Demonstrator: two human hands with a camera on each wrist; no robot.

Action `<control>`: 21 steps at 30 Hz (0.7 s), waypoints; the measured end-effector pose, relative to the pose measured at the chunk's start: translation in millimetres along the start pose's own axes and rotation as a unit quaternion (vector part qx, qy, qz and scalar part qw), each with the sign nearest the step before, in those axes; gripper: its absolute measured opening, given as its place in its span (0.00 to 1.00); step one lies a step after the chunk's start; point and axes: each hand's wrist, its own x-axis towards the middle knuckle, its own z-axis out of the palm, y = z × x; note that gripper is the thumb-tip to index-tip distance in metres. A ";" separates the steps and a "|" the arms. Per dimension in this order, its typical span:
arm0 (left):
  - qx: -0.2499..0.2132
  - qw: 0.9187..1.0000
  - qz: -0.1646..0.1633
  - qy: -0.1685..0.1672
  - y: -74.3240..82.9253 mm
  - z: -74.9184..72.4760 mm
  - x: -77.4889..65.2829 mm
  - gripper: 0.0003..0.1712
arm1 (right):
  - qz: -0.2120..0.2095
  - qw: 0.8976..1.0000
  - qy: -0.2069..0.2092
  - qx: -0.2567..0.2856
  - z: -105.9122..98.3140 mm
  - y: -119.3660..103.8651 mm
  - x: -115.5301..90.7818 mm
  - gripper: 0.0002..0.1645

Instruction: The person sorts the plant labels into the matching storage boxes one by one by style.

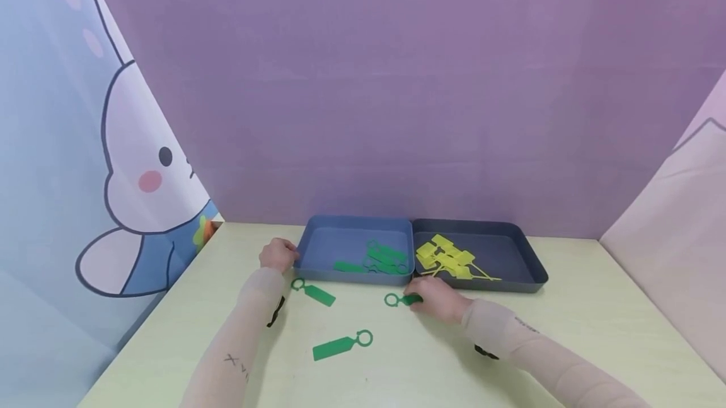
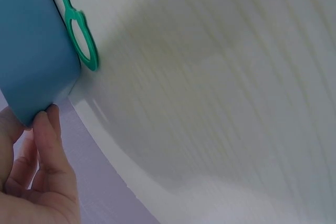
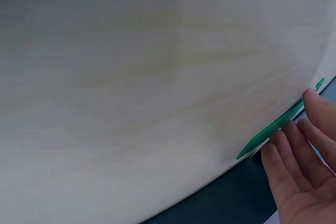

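Note:
With thumb and fingertips, my left hand (image 1: 278, 255) pinches the left wall of the blue tray (image 1: 354, 277); the left wrist view has the tray corner (image 2: 39, 51) between them. My right hand (image 1: 439, 299) has its thumb and fingers about a flat green tag (image 3: 278, 125) just in front of the trays, its ring end (image 1: 391, 299) pointing left. Two more green ring-ended tags lie on the table: one tag (image 1: 319, 295) near the blue tray's front left corner, another tag (image 1: 333, 348) nearer the front. Several green tags (image 1: 386, 260) lie inside the blue tray.
A dark grey tray (image 1: 510, 260) stands against the blue tray's right side, with several yellow tags (image 1: 448, 258) heaped at its left. Behind the pale table (image 1: 601, 332) hangs a purple cloth (image 1: 397, 93), and a printed cloth (image 1: 136, 162) hangs at the left.

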 end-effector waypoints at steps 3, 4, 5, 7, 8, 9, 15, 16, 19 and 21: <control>-0.001 1.000 -0.002 0.005 0.1 0.4 1.6 0.12 | -0.001 1.000 0.008 0.000 0.8 0.4 0.3 0.13; -0.003 1.000 -0.004 0.006 0.4 0.4 1.5 0.12 | -0.001 1.000 0.010 0.001 1.2 0.6 0.3 0.13; -0.004 1.000 -0.006 0.006 0.6 0.4 1.4 0.11 | -0.001 1.000 0.012 0.001 1.4 0.6 0.4 0.12; -0.007 1.000 -0.011 0.006 0.9 0.4 0.8 0.11 | 0.001 1.000 0.013 0.001 1.8 0.9 0.6 0.12; -0.010 1.000 -0.013 0.006 0.9 0.3 0.5 0.11 | 0.002 1.000 0.013 0.002 1.7 0.8 0.6 0.12; -0.011 1.000 -0.014 0.005 1.1 0.2 -0.1 0.11 | 0.002 1.000 0.012 0.001 1.6 0.8 0.5 0.12; -0.015 1.000 -0.018 0.002 2.9 -1.8 -3.5 0.12 | 0.004 1.000 -0.004 0.016 0.6 0.6 0.0 0.11; -0.015 1.000 -0.018 0.003 3.1 -2.0 -3.8 0.12 | 0.004 1.000 -0.008 0.021 0.3 0.4 -0.1 0.12; -0.016 1.000 -0.018 0.004 2.8 -2.4 -3.8 0.12 | 0.007 0.999 -0.018 0.033 -1.3 -0.5 0.3 0.11; -0.017 1.000 -0.018 0.003 2.7 -2.6 -3.8 0.12 | 0.011 0.999 -0.022 0.039 -2.7 -1.6 0.9 0.11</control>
